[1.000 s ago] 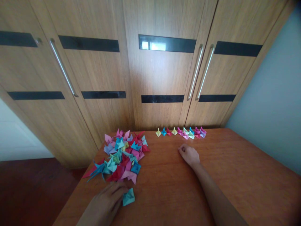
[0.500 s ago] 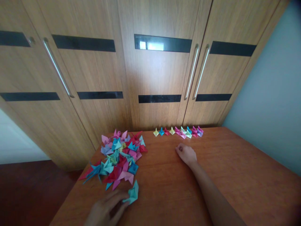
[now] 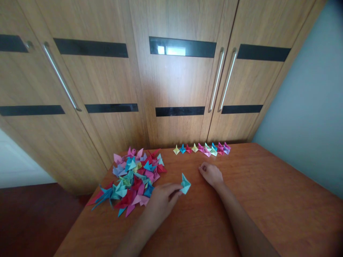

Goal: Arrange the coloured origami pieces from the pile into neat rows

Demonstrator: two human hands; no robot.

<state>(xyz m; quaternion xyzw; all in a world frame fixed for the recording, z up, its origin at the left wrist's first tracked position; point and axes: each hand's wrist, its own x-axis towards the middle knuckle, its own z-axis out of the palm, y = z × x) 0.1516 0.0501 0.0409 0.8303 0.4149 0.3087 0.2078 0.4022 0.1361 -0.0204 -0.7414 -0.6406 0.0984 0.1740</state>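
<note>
Teal paper fold (image 3: 185, 185), which lay near the table's front edge a second ago, is now pinched in the left hand (image 3: 160, 200) fingertips, lifted to the middle of the table just right of the paper pile (image 3: 131, 176). Wooden table (image 3: 268, 200) stands against wardrobe doors (image 3: 171, 82), a row of folds (image 3: 202, 149) along its far edge. Right hand (image 3: 211, 174) rests loosely curled, holding nothing.

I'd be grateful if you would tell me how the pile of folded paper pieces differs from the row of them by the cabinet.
The pile is a loose, overlapping heap with many pieces; the row is a neat single line with far fewer. The pile lies left, beside the left hand; the row lies beyond the right hand. Both are multicoloured paper.
</note>
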